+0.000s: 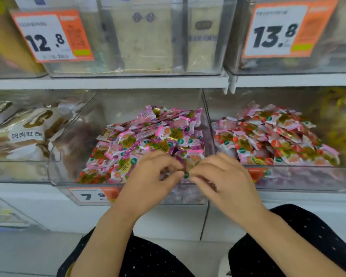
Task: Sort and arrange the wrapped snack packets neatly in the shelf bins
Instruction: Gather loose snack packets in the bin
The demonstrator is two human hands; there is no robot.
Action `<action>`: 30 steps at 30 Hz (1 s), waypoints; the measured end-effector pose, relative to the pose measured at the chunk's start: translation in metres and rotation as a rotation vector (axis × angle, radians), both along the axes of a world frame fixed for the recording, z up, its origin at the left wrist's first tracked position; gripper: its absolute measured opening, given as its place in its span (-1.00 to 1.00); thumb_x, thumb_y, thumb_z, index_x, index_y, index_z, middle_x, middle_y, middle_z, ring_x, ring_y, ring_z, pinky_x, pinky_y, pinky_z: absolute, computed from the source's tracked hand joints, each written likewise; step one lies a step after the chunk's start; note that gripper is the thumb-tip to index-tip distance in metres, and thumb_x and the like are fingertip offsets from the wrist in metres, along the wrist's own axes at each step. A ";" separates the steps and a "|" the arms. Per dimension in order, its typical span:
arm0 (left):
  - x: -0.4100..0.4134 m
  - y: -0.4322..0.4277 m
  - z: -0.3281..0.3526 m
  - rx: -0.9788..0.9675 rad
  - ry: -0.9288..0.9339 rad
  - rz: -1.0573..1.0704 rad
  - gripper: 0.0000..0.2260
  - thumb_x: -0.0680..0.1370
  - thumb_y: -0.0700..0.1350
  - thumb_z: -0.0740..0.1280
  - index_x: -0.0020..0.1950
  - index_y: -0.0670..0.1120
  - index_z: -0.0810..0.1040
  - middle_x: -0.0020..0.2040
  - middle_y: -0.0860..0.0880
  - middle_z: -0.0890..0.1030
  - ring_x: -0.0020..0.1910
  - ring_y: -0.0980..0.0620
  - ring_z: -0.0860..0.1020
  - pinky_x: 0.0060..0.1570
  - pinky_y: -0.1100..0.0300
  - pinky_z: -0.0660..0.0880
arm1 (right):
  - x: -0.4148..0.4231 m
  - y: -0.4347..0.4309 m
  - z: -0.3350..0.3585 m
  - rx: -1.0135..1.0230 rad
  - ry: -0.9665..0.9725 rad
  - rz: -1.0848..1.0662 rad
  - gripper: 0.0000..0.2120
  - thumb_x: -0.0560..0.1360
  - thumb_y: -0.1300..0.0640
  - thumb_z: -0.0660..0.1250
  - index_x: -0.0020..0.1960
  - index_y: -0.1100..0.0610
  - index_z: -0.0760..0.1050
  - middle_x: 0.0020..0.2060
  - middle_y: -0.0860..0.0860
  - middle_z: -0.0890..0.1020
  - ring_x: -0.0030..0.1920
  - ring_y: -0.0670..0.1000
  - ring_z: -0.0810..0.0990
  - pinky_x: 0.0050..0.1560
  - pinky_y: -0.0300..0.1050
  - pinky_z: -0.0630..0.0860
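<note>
Pinching one snack packet at the front of the middle bin | left hand and right hand both grip it, fingers curled | judged light, crinkly, slippery; best held by wrapper edges

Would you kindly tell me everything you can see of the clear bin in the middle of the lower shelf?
The clear bin is see-through plastic with rounded front corners. It sits on the lower shelf, standing slightly forward of its neighbours. It holds a heaped pile of small pink-and-purple wrapped packets, higher towards the back. An orange-and-white price label is fixed to its front. The left hand and right hand pinch one packet over its front edge.
</note>
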State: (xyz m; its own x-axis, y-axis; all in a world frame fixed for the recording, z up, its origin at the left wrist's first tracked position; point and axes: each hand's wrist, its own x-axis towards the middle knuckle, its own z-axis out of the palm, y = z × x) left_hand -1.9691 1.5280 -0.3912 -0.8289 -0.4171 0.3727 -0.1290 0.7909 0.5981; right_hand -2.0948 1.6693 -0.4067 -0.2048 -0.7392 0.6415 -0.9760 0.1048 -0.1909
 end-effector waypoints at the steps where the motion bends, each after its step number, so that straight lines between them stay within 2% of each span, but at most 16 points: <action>1: -0.010 0.006 0.001 -0.047 0.027 0.005 -0.94 0.46 -0.06 0.41 -0.10 0.01 0.63 -0.22 0.17 0.49 -0.13 0.20 0.42 -0.12 0.40 0.32 | -0.012 0.012 0.004 -0.031 -0.025 -0.075 -0.81 0.47 0.02 0.26 -0.14 0.08 0.61 -0.24 -0.05 0.59 -0.18 -0.02 0.49 -0.16 -0.16 0.42; 4: -0.044 0.023 0.010 -0.201 0.079 -0.020 -0.77 0.46 0.06 0.27 -0.02 -0.01 0.62 -0.10 0.11 0.52 -0.01 0.10 0.41 0.03 0.42 0.25 | -0.056 0.047 0.009 -0.049 -0.066 -0.300 -0.82 0.45 0.00 0.30 -0.16 0.07 0.61 -0.26 -0.04 0.59 -0.18 0.03 0.52 -0.16 -0.14 0.42; 6: -0.068 0.033 0.016 -0.322 0.068 -0.019 -0.69 0.44 0.10 0.21 0.02 -0.01 0.62 -0.01 0.04 0.56 0.05 0.04 0.40 0.11 0.27 0.29 | -0.080 0.067 0.007 0.021 -0.062 -0.358 -0.76 0.42 -0.08 0.31 -0.17 0.07 0.61 -0.26 -0.03 0.58 -0.18 0.05 0.52 -0.16 -0.08 0.44; 8: -0.088 0.038 0.015 -0.394 -0.002 0.012 -0.65 0.44 0.12 0.21 0.06 -0.02 0.62 0.13 -0.02 0.56 0.16 -0.02 0.39 0.17 0.04 0.37 | -0.097 0.082 -0.001 0.105 -0.066 -0.340 -0.66 0.38 -0.19 0.28 -0.19 0.08 0.61 -0.28 -0.03 0.57 -0.22 0.06 0.52 -0.21 -0.10 0.45; 10: -0.100 0.042 0.011 -0.377 -0.093 0.065 -0.64 0.48 0.09 0.27 0.21 -0.03 0.56 0.33 -0.05 0.45 0.34 -0.08 0.31 0.30 -0.09 0.32 | -0.108 0.090 -0.010 0.161 -0.079 -0.329 -0.67 0.33 -0.19 0.34 -0.19 0.08 0.59 -0.26 -0.02 0.55 -0.22 0.08 0.53 -0.23 -0.12 0.43; 13: -0.107 0.044 0.002 -0.264 -0.138 0.113 -0.55 0.55 -0.04 0.27 0.43 -0.03 0.35 0.51 0.01 0.21 0.49 -0.03 0.13 0.45 -0.03 0.14 | -0.120 0.094 -0.021 0.185 -0.045 -0.353 -0.76 0.32 -0.09 0.40 -0.23 0.09 0.56 -0.30 -0.03 0.53 -0.26 0.10 0.52 -0.30 -0.12 0.38; 15: -0.109 0.043 0.000 -0.244 -0.110 0.106 -0.53 0.54 -0.14 0.28 0.45 -0.07 0.33 0.51 0.00 0.21 0.49 -0.02 0.15 0.46 -0.03 0.15 | -0.127 0.094 -0.025 0.163 -0.048 -0.362 -0.78 0.32 -0.09 0.37 -0.29 0.06 0.54 -0.37 -0.10 0.46 -0.32 0.06 0.49 -0.31 -0.13 0.31; 17: -0.110 0.043 0.001 -0.189 -0.091 0.101 -0.53 0.52 -0.21 0.28 0.44 -0.09 0.34 0.50 -0.01 0.23 0.48 -0.02 0.16 0.45 -0.04 0.16 | -0.131 0.093 -0.027 0.116 -0.140 -0.317 -0.78 0.32 -0.10 0.37 -0.33 0.05 0.55 -0.39 -0.18 0.40 -0.31 -0.03 0.43 -0.27 -0.10 0.30; 20: -0.109 0.045 0.002 -0.142 -0.075 0.084 -0.53 0.55 -0.18 0.26 0.46 -0.07 0.30 0.53 0.03 0.16 0.50 0.02 0.12 0.47 0.02 0.12 | -0.132 0.093 -0.027 0.052 -0.225 -0.245 -0.74 0.33 -0.15 0.36 -0.35 0.04 0.57 -0.39 -0.21 0.43 -0.28 -0.11 0.40 -0.21 -0.04 0.32; 23: -0.107 0.046 0.001 -0.133 -0.027 0.060 -0.53 0.59 -0.09 0.22 0.49 -0.04 0.23 0.54 0.05 0.10 0.51 0.05 0.08 0.47 0.08 0.08 | -0.130 0.096 -0.018 -0.004 -0.206 -0.239 -0.68 0.36 -0.19 0.28 -0.34 0.03 0.59 -0.38 -0.23 0.44 -0.24 -0.21 0.37 -0.12 -0.14 0.20; 26: -0.107 0.047 0.003 -0.178 0.043 0.074 -0.52 0.57 0.07 0.11 0.47 -0.08 0.29 0.48 -0.01 0.27 0.46 0.06 0.18 0.42 0.15 0.10 | -0.122 0.103 -0.013 -0.028 -0.192 -0.230 -0.67 0.36 -0.20 0.28 -0.34 0.03 0.60 -0.37 -0.24 0.47 -0.23 -0.23 0.36 -0.11 -0.15 0.20; 30: -0.109 0.052 0.005 -0.089 0.048 0.086 -0.57 0.57 0.00 0.13 0.40 -0.11 0.38 0.39 -0.03 0.38 0.39 0.09 0.25 0.35 0.33 0.07 | -0.111 0.118 -0.024 -0.014 -0.184 -0.196 -0.59 0.40 -0.29 0.22 -0.34 0.00 0.60 -0.34 -0.30 0.47 -0.22 -0.25 0.39 -0.09 -0.16 0.23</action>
